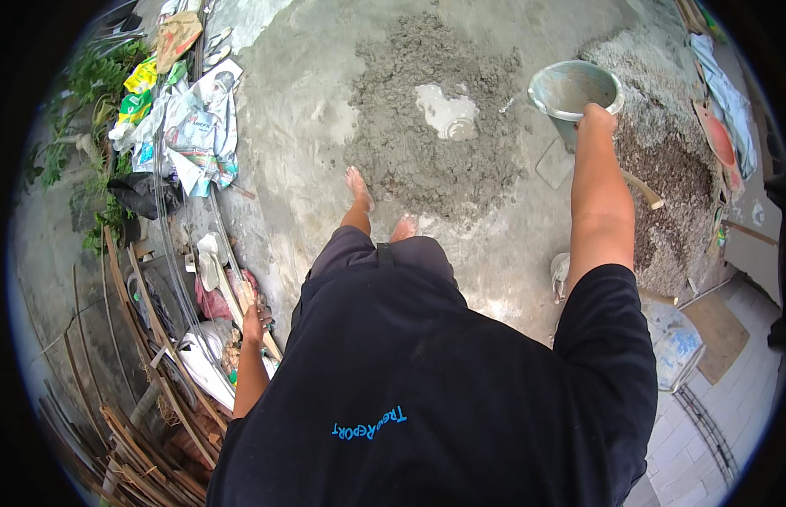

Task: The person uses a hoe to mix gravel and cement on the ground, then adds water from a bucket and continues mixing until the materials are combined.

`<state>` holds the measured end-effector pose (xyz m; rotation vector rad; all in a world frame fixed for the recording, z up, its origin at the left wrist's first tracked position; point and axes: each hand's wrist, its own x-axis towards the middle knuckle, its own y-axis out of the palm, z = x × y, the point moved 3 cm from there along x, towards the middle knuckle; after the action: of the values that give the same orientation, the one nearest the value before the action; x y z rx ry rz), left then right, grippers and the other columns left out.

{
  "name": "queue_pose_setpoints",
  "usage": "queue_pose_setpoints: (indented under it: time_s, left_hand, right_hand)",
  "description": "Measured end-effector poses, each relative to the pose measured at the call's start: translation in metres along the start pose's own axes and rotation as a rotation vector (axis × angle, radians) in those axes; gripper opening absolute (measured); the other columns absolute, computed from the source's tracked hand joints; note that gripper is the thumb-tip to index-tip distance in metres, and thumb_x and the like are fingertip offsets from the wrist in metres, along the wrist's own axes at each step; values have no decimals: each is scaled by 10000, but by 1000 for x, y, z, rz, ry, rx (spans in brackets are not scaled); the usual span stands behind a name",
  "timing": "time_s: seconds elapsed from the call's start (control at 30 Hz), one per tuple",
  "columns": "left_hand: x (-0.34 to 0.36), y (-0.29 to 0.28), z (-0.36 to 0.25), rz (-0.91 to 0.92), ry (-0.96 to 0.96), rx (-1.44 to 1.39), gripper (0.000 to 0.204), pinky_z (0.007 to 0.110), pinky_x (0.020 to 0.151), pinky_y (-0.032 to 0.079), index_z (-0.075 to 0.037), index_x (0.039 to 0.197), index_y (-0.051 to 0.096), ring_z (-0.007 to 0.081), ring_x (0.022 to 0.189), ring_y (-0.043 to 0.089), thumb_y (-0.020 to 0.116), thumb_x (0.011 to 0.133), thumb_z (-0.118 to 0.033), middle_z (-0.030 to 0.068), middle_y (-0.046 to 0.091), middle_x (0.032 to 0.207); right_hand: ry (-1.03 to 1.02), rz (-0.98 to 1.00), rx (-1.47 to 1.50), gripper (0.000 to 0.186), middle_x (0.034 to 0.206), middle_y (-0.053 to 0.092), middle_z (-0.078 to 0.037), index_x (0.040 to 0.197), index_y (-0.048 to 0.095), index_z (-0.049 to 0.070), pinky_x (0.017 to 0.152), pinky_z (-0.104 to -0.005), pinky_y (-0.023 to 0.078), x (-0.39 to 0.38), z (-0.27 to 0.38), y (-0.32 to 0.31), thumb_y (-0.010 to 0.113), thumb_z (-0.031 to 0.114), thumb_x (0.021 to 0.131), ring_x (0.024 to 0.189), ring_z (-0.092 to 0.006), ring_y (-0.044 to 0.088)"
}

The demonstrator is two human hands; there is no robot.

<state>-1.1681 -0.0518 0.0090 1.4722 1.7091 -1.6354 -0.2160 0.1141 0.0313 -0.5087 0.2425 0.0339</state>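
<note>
My right arm is stretched forward, and my right hand (pixel 597 120) is closed on the near rim of a grey-green bucket (pixel 552 91). Cement residue coats the bucket's inside, and it looks nearly empty. Left of it, a ring of wet grey mortar (pixel 397 93) lies on the concrete floor, with a pale pool of water (pixel 446 112) in its middle. My left hand (pixel 253 323) hangs low at my side, its fingers loosely apart and apparently holding nothing. Beneath that hand are wooden strips and scraps, apparently untouched. My bare feet stand at the mortar's near edge.
A gravel and sand heap (pixel 676 169) lies at the right, with a wooden handle (pixel 644 189) sticking out. Crumpled sacks (pixel 190 127) and long metal rods line the left, above a stack of wooden strips (pixel 144 448). A whitish container (pixel 671 342) stands at the lower right.
</note>
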Motion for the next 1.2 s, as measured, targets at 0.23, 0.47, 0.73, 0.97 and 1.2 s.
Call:
queue_pose_setpoints:
  time_s: [0.23, 0.47, 0.73, 0.97, 1.2]
  left_hand:
    - [30, -18, -43, 13, 26, 15, 634, 406, 749, 473, -61, 1222, 568, 240, 914, 660, 361, 990, -613, 118, 685, 1027]
    - [52, -56, -67, 37, -21, -4, 659, 435, 835, 469, -54, 1290, 542, 271, 970, 650, 370, 993, -617, 139, 686, 1058]
    - [72, -86, -74, -12, -102, -10, 618, 354, 704, 439, -61, 1228, 559, 209, 867, 626, 387, 988, -604, 106, 673, 990]
    - [77, -93, -81, 24, -89, -51, 640, 311, 641, 436, -36, 1216, 573, 187, 793, 625, 394, 989, -607, 107, 682, 945]
    - [68, -86, -83, -1, -107, -40, 634, 332, 677, 465, -45, 1245, 566, 205, 835, 644, 398, 992, -602, 109, 696, 954]
  right_hand:
    - [-91, -17, -110, 601, 1152, 655, -188, 1322, 561, 86, 567, -460, 569, -14, 31, 41, 593, -24, 732, 879, -352, 713]
    - [-29, -136, -54, 536, 1184, 680, -188, 1268, 642, 131, 937, -451, 546, -29, 44, 92, 659, 11, 747, 1096, -360, 667]
    - [-107, -166, -132, 606, 1253, 639, -179, 1344, 571, 148, 972, -419, 526, -51, 70, 130, 651, 36, 754, 1161, -348, 631]
    - [-192, -177, -205, 640, 1262, 627, -196, 1390, 522, 147, 982, -433, 533, -64, 89, 149, 659, 45, 774, 1165, -366, 622]
    - [-241, -185, -39, 496, 1229, 625, -255, 1321, 583, 72, 921, -461, 551, -63, 98, 160, 578, -5, 831, 1111, -396, 643]
